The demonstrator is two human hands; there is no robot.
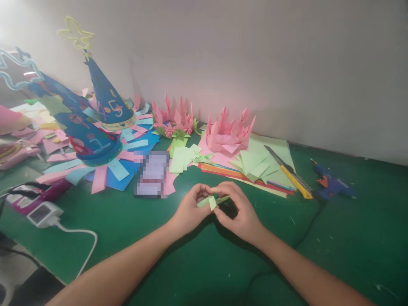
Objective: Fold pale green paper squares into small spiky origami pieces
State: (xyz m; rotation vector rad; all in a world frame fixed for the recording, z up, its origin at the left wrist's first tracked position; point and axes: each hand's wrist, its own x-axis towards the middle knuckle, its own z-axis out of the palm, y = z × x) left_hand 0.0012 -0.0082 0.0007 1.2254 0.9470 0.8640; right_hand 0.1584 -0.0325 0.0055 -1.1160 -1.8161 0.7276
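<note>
A small folded piece of light green paper point(211, 203) is held between both hands above the green table. My left hand point(193, 207) pinches its left side, with the thumb in front and the fingers curled behind. On the right side, my right hand point(238, 212) grips it between thumb and fingers. The fingertips of the two hands meet over the paper and hide part of it. Just beyond them lie loose light green paper pieces point(255, 163) on a stack of coloured sheets point(274, 187). A pink folded-paper crown point(228, 138) rests behind these pieces.
A yellow utility knife point(298, 182) and a blue glue gun point(334, 182) lie to the right. Left of my hands are a phone point(152, 174), blue cone hats point(108, 100), paper strips and a white charger point(46, 213) with its cable. A second pink crown point(174, 117) stands by the wall.
</note>
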